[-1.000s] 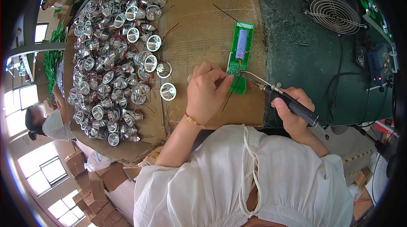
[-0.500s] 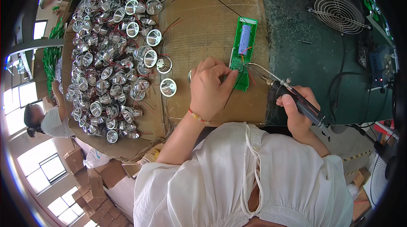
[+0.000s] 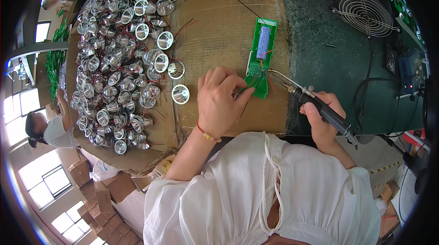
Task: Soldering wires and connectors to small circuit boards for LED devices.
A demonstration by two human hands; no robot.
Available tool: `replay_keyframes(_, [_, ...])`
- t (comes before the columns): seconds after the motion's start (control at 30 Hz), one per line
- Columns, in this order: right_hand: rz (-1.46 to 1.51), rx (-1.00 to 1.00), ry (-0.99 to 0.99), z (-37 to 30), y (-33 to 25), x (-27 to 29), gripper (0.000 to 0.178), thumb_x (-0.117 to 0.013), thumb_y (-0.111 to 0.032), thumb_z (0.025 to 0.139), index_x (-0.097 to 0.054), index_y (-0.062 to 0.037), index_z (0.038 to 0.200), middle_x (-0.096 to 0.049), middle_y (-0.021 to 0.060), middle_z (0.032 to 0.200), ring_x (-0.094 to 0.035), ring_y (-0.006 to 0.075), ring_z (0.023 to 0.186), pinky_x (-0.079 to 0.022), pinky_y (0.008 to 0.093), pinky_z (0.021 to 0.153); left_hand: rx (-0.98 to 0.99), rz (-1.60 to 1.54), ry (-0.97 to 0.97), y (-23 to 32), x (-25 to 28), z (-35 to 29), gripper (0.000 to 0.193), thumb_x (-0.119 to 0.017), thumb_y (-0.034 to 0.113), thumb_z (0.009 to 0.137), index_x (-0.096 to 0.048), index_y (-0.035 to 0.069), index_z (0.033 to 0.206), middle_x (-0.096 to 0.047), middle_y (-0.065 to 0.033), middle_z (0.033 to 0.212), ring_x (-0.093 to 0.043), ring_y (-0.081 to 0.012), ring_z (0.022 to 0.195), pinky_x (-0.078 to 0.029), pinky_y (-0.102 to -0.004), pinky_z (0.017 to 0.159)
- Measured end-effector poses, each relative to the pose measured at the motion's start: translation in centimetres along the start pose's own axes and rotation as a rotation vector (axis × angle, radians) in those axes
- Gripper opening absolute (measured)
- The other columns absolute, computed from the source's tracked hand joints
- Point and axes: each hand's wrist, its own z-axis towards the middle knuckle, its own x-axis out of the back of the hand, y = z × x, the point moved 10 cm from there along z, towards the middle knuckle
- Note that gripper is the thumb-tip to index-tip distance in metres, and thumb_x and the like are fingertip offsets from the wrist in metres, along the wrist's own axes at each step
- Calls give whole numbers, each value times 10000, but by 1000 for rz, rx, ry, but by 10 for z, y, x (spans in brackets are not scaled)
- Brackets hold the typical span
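My dark green workbench (image 3: 315, 85) spreads widest, its bare part lying to the right of the green casing (image 3: 261, 91). A brown cardboard sheet (image 3: 219, 30) comes next; the casing rests on it, near its right edge. Well to the left of the casing is a big heap of silvery reflectors (image 3: 114, 67) tangled with thin wires. Far off to the casing's upper right stands a black fan (image 3: 363, 13) with a round wire grille, and below that, right of the casing, a blue box (image 3: 406, 75) with a small red light.

My right hand (image 3: 323, 116), to the casing's lower right, grips the black handle of a soldering iron (image 3: 336, 120); its bent metal tip reaches the casing's right edge, though I can't tell whether it touches. My left hand (image 3: 220, 98) is curled at the casing's lower left, thumb and forefinger close together; I can't tell what they pinch.

In the casing's far half sits a purple cell (image 3: 263, 43), and nearer me a small green circuit board (image 3: 255, 69). A single reflector (image 3: 180, 94) lies left of the casing, past my left hand. Thinnest is the black wire (image 3: 246, 7) slanting off the casing's far end.
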Motion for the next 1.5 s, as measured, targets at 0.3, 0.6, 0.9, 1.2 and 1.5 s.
replay_keyframes(0.3, [-49, -21, -105, 2, 1, -13, 172, -605, -77, 814, -512, 40, 900, -588, 104, 721, -560, 125, 623, -481, 253, 607, 156, -194, 16, -18, -7, -1, 86, -689, 110, 690, -608, 81, 693, -579, -19, 767, -539, -225, 728, -391, -351, 693])
replay_keyframes(0.6, [82, -70, -12, 7, 8, -17, 167, -645, -75, 805, -557, 42, 885, -624, 79, 704, -580, 88, 625, -475, 220, 578, 233, -235, -44, -25, -14, 0, 73, -664, 125, 709, -621, 72, 683, -586, -42, 750, -543, -246, 741, -398, -358, 715])
replay_keyframes(0.9, [53, -116, -15, 4, 9, -18, 167, -639, -77, 810, -541, 43, 874, -629, 100, 714, -593, 109, 627, -485, 237, 586, 236, -208, -62, -25, -14, 0, 70, -662, 124, 704, -618, 77, 677, -585, -40, 743, -545, -244, 738, -391, -359, 712])
replay_keyframes(1.2, [95, 15, 11, 3, 6, -1, 221, -598, -83, 813, -480, 53, 941, -570, 114, 789, -580, 146, 605, -497, 246, 599, 255, -248, -59, -27, -16, -1, 84, -659, 128, 703, -609, 75, 659, -576, -42, 719, -549, -239, 707, -385, -349, 710])
replay_keyframes(1.5, [117, -4, 101, 11, 8, 13, 156, -598, -73, 815, -510, 24, 901, -598, 87, 685, -542, 113, 630, -440, 240, 602, 174, -171, -81, -21, -14, 3, 87, -674, 42, 711, -607, -13, 715, -597, -72, 742, -606, -134, 592, -493, -230, 551])
